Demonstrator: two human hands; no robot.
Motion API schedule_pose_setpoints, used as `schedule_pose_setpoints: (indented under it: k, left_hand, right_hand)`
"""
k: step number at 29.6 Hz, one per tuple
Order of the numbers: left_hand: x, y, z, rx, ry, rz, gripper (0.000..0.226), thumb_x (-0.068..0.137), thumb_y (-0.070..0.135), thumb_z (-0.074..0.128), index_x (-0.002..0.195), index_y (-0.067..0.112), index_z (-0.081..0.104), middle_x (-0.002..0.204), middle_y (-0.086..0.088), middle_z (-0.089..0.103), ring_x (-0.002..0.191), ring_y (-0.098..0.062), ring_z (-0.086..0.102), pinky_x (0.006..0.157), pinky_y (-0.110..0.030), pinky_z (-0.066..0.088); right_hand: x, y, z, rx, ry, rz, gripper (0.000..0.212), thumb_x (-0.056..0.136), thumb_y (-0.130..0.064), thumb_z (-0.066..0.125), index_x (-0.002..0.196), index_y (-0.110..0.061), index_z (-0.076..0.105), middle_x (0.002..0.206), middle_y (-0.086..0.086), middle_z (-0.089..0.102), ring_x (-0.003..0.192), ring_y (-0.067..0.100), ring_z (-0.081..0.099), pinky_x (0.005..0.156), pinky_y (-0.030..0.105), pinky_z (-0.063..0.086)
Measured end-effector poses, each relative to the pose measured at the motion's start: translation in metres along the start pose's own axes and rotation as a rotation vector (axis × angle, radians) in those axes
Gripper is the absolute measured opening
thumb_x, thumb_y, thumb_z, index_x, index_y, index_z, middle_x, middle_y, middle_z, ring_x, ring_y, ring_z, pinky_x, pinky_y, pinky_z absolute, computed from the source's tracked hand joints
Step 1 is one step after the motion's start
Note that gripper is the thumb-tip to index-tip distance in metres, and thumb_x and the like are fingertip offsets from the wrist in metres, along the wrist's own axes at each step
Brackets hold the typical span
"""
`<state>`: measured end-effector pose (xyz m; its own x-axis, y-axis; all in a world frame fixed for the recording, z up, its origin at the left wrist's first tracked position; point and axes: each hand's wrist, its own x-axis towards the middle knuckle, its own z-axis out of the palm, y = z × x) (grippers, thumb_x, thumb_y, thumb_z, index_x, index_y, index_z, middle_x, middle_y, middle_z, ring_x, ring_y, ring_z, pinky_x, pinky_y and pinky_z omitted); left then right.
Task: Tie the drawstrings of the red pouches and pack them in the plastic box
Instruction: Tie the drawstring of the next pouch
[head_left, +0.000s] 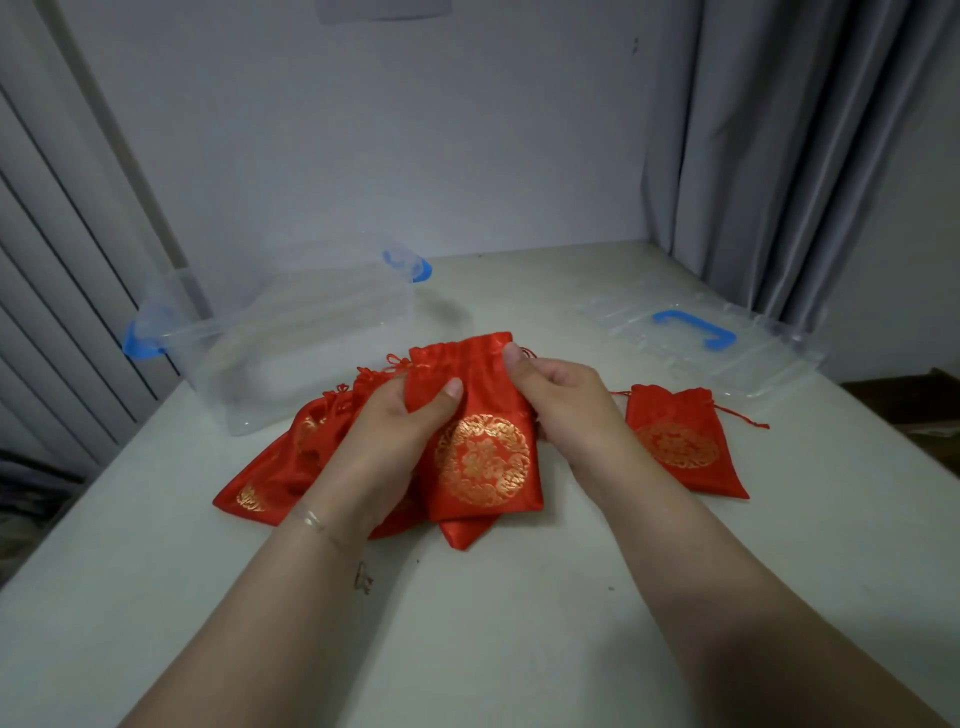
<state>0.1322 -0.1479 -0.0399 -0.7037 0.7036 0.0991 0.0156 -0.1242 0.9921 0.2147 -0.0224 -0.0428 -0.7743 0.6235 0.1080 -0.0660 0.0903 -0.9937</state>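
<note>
A red pouch (480, 457) with a round gold pattern is held upright-facing over the table between both hands. My left hand (395, 431) grips its left side, thumb on the front. My right hand (558, 400) grips its right upper edge near the gathered mouth. Beneath and to the left lies a pile of red pouches (280, 467). One more red pouch (680, 441) lies alone to the right, its drawstring trailing out. The clear plastic box (291, 338) with blue latches stands open at the back left; nothing shows inside it.
The box's clear lid (696, 338) with a blue handle lies flat at the back right. The white table (467, 597) ends at a wall behind and a grey curtain (779, 156) on the right. Its left edge drops off beside the box.
</note>
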Motion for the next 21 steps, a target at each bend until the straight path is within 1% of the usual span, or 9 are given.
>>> schedule_pose_setpoints:
  k: [2, 5, 7, 9, 12, 15, 18, 20, 21]
  left_hand:
    - [0.005, -0.005, 0.001, 0.083, -0.016, -0.034, 0.039, 0.093, 0.044, 0.050, 0.090, 0.013, 0.074, 0.094, -0.008, 0.073, 0.088, -0.022, 0.069, 0.081, -0.031, 0.051]
    - [0.021, -0.007, 0.005, -0.003, 0.217, -0.205, 0.062, 0.096, 0.055, 0.036, 0.060, 0.024, 0.076, 0.085, -0.002, 0.074, 0.064, -0.007, 0.069, 0.073, -0.026, 0.049]
    - [0.027, -0.008, 0.004, -0.066, 0.248, -0.249, 0.057, 0.098, 0.051, 0.034, 0.070, 0.021, 0.072, 0.077, 0.003, 0.075, 0.071, -0.013, 0.069, 0.073, -0.033, 0.049]
    - [0.021, -0.006, 0.002, 0.039, 0.208, -0.227, 0.047, 0.099, 0.049, 0.032, 0.079, 0.023, 0.066, 0.065, 0.009, 0.072, 0.076, -0.019, 0.068, 0.066, -0.034, 0.049]
    - [0.009, -0.004, -0.002, 0.345, 0.167, -0.093, 0.050, 0.100, 0.048, 0.030, 0.081, 0.016, 0.064, 0.070, -0.004, 0.070, 0.072, -0.025, 0.068, 0.064, -0.037, 0.055]
    - [0.009, -0.008, -0.011, 0.645, 0.191, 0.197, 0.049, 0.098, 0.049, 0.034, 0.077, 0.011, 0.058, 0.067, -0.013, 0.063, 0.063, -0.025, 0.063, 0.068, -0.047, 0.054]
    - [0.009, -0.009, -0.012, 0.627, 0.165, 0.340, 0.041, 0.094, 0.044, 0.038, 0.063, 0.021, 0.051, 0.057, 0.002, 0.054, 0.057, -0.007, 0.053, 0.062, -0.027, 0.045]
    - [0.007, -0.006, -0.007, 0.546, 0.094, 0.419, 0.036, 0.094, 0.037, 0.043, 0.067, 0.019, 0.059, 0.068, 0.002, 0.061, 0.070, -0.007, 0.059, 0.070, -0.023, 0.044]
    - [0.005, -0.004, -0.006, 0.508, 0.046, 0.457, 0.034, 0.094, 0.032, 0.045, 0.072, 0.014, 0.063, 0.075, 0.001, 0.064, 0.079, -0.010, 0.061, 0.076, -0.023, 0.046]
  right_hand:
    - [0.001, 0.001, -0.002, 0.149, 0.044, 0.024, 0.030, 0.089, -0.029, 0.063, 0.077, -0.002, 0.069, 0.076, 0.016, 0.068, 0.066, 0.020, 0.061, 0.068, 0.032, 0.051]
    - [0.004, 0.003, -0.006, 0.221, 0.026, 0.077, 0.017, 0.088, -0.019, 0.064, 0.072, -0.011, 0.066, 0.067, 0.002, 0.066, 0.061, 0.013, 0.062, 0.061, 0.022, 0.051]
    - [0.005, 0.004, -0.006, 0.268, 0.040, 0.112, 0.014, 0.088, -0.022, 0.065, 0.080, -0.012, 0.069, 0.072, 0.003, 0.071, 0.067, 0.015, 0.066, 0.065, 0.025, 0.055]
    - [0.005, 0.004, -0.006, 0.347, 0.073, 0.148, 0.020, 0.089, -0.028, 0.063, 0.090, -0.010, 0.071, 0.080, 0.007, 0.073, 0.072, 0.019, 0.070, 0.070, 0.031, 0.058]
    - [0.007, 0.006, -0.009, 0.429, 0.127, 0.179, 0.018, 0.092, -0.026, 0.059, 0.088, -0.011, 0.070, 0.070, 0.001, 0.071, 0.062, 0.014, 0.068, 0.055, 0.026, 0.055]
    - [0.012, 0.012, -0.012, 0.375, 0.193, 0.175, 0.020, 0.096, -0.024, 0.052, 0.085, -0.015, 0.065, 0.055, -0.010, 0.064, 0.061, 0.013, 0.061, 0.056, 0.026, 0.051]
    - [0.018, 0.018, -0.014, 0.279, 0.245, 0.202, 0.023, 0.099, -0.024, 0.045, 0.086, -0.015, 0.061, 0.056, -0.008, 0.060, 0.056, 0.014, 0.057, 0.053, 0.028, 0.047]
    - [0.023, 0.022, -0.017, 0.150, 0.281, 0.199, 0.024, 0.099, -0.025, 0.042, 0.085, -0.017, 0.060, 0.063, -0.003, 0.059, 0.056, 0.015, 0.055, 0.052, 0.028, 0.045]
    - [0.027, 0.025, -0.019, 0.066, 0.294, 0.189, 0.026, 0.098, -0.025, 0.041, 0.083, -0.018, 0.060, 0.067, 0.000, 0.059, 0.061, 0.018, 0.057, 0.058, 0.031, 0.049]
